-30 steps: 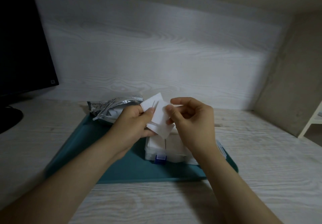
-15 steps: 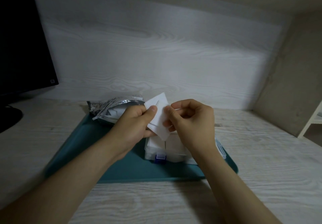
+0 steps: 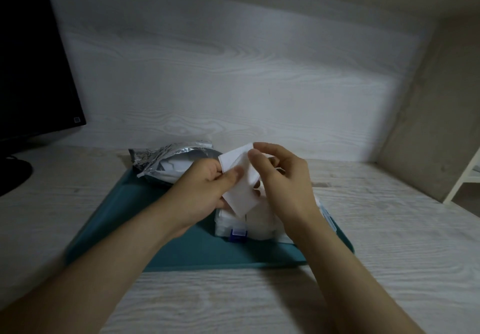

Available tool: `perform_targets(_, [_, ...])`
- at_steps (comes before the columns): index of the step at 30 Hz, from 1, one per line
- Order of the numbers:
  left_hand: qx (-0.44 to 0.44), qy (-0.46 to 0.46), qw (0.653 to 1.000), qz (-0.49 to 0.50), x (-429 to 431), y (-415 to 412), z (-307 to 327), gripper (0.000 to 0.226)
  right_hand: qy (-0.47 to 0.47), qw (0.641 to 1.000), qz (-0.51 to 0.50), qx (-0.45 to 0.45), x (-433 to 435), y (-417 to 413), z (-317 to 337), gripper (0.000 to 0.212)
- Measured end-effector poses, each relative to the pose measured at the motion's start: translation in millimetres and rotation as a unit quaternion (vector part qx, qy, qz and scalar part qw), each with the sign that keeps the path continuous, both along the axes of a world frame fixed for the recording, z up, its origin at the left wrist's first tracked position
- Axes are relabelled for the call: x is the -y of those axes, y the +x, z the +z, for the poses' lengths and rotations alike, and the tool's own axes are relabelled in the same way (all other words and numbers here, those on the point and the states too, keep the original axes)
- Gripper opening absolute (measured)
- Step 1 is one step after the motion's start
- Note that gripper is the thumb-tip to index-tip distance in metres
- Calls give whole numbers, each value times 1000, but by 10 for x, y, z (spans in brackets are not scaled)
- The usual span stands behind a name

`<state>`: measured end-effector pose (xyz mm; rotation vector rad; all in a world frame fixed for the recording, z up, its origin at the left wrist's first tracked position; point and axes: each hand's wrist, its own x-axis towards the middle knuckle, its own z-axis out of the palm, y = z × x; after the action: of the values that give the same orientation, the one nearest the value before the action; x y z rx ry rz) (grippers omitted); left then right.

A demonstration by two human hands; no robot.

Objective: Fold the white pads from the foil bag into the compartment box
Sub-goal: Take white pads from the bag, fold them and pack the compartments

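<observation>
A white pad (image 3: 240,190) is held up above the compartment box (image 3: 228,223). My left hand (image 3: 205,185) pinches the pad's left edge between thumb and fingers. My right hand (image 3: 280,177) pinches the pad's top right corner with thumb and forefinger. The clear box, with a blue latch (image 3: 238,235) at its front, holds white pads and is partly hidden by my right wrist. The crumpled foil bag (image 3: 168,163) lies open behind my left hand, with white pads showing inside.
Box and bag sit on a teal tray (image 3: 166,235) on a pale wooden desk (image 3: 389,229). A black monitor (image 3: 33,68) stands at the far left. A white shelf frame (image 3: 465,177) is at the right edge, and a wall runs close behind.
The pad's upper corner has been pulled up and to the right by my right hand, so the pad is more spread out. My left hand has barely moved.
</observation>
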<state>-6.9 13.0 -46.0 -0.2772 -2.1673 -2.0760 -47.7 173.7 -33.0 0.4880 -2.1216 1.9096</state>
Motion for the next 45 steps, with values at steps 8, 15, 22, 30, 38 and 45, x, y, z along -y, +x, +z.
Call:
perform_targets(8, [-9, -29, 999, 21, 45, -25, -10, 25, -86, 989, 58, -101, -54, -57, 14, 18])
perform_targets(15, [21, 36, 999, 12, 40, -33, 12, 28, 25, 991, 26, -125, -91, -134, -67, 10])
perform_targets(22, [56, 153, 986, -28, 54, -16, 89, 34, 68, 985, 32, -156, -82, -157, -99, 10])
perform_targets(30, [78, 136, 987, -20, 31, -8, 85, 36, 134, 968, -26, -208, -62, -152, -117, 21])
perform_targets(38, [17, 111, 994, 2, 16, -6, 53, 32, 182, 962, -48, -199, -42, -62, -107, 30])
perform_targets(45, [-2, 188, 980, 69, 17, -20, 76, 32, 183, 973, 8, -137, -32, -54, -96, 45])
